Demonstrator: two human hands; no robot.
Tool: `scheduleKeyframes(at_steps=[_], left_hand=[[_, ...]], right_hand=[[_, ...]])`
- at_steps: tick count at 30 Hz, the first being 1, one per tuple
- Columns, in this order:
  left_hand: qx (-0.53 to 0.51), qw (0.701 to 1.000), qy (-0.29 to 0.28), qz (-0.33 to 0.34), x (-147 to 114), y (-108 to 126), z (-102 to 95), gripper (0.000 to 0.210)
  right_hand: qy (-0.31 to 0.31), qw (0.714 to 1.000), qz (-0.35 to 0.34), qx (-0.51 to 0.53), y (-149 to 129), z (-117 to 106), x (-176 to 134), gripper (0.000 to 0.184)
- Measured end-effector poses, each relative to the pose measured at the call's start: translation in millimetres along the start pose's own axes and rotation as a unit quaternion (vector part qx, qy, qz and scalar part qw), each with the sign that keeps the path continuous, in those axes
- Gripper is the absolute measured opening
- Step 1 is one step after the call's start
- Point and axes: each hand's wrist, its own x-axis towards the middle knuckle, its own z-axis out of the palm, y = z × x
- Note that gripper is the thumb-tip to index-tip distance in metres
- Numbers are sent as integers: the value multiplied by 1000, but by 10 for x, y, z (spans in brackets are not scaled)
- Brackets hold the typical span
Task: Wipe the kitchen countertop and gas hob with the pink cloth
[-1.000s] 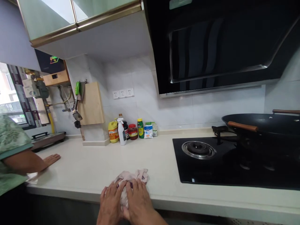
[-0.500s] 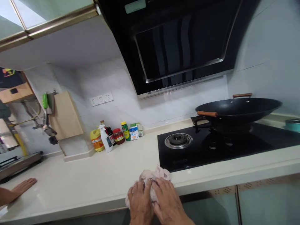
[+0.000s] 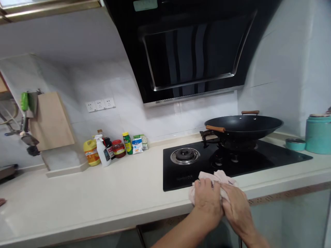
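Note:
A crumpled pale pink cloth [image 3: 218, 176] lies bunched on the front strip of the white countertop [image 3: 124, 193], against the front edge of the black gas stove [image 3: 196, 175]. My left hand [image 3: 208, 198] presses on its left part, fingers curled over the fabric. Beside it, my right hand [image 3: 236, 206] grips the right part, and the two hands touch or nearly touch. Some fingertips are hidden in the folds.
A black wok [image 3: 243, 125] with wooden handles sits on the right burner; the left burner [image 3: 185, 155] is bare. Condiment bottles [image 3: 119, 148] and a white spray bottle [image 3: 103, 151] line the wall. Teal containers [image 3: 319, 134] stand right. Another person's fingertips [image 3: 2, 202] show far left.
Both hands have slid the cloth rightward along the counter's front edge, from left of the stove to before it. The view has shifted right, and the other person's hand has mostly left it.

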Motion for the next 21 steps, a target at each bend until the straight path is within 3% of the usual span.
scheduleKeyframes(at_steps=[5, 10, 14, 21], left_hand=[[-26, 998, -49, 22, 377, 371, 253, 35], [-59, 996, -52, 42, 331, 341, 334, 53], [-65, 997, -27, 35, -2, -9, 98, 55], [-11, 994, 70, -87, -966, -994, -338, 57]], right_hand=[[34, 992, 116, -30, 429, -109, 54, 37], [5, 978, 203, -55, 374, -101, 173, 30], [-18, 977, 213, -26, -60, 55, 273, 27], [-120, 985, 95, 73, -1412, 562, 487, 27]])
